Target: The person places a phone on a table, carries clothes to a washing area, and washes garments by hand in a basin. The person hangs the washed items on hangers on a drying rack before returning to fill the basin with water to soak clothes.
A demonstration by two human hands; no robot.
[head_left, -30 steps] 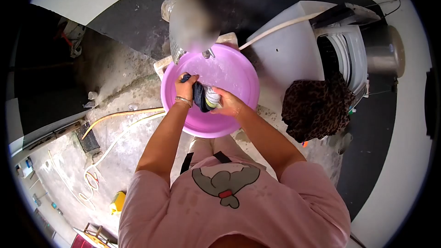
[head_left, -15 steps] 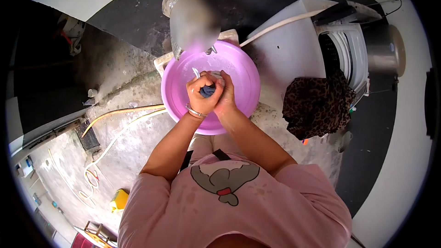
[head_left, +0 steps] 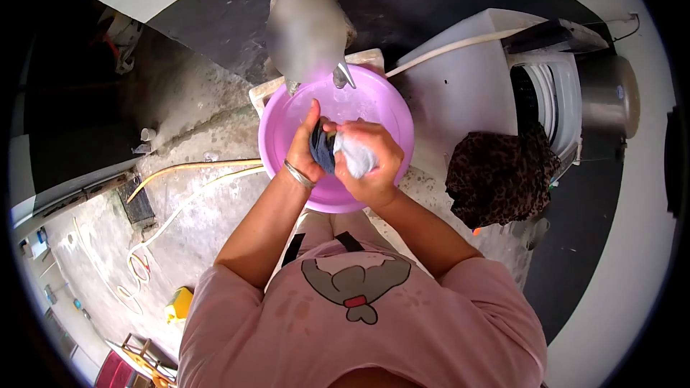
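Over a pink-purple basin (head_left: pixel 395 111) I hold a small sock-like bundle of cloth. One side of it is dark blue (head_left: pixel 320 147), the other pale grey-white (head_left: pixel 356 156). My left hand (head_left: pixel 305 145), with a silver bracelet at the wrist, is curled around the dark blue part, thumb pointing up. My right hand (head_left: pixel 381 159) grips the pale part, fingers bent over it. Whether this is one sock or two, I cannot tell. A shallow layer of clear water seems to lie in the basin.
Behind the basin stands a blurred grey, covered upright object (head_left: pixel 305 29). At right, a white washing machine (head_left: pixel 456 79) has leopard-print cloth (head_left: pixel 499 179) hanging from its opening. Hoses (head_left: pixel 194 172) run across the concrete floor at left, near a yellow container (head_left: pixel 180 305).
My hands were pressed together around the bundle; now they are farther apart, with more of the pale part showing in my right hand. The whole view has shifted slightly.
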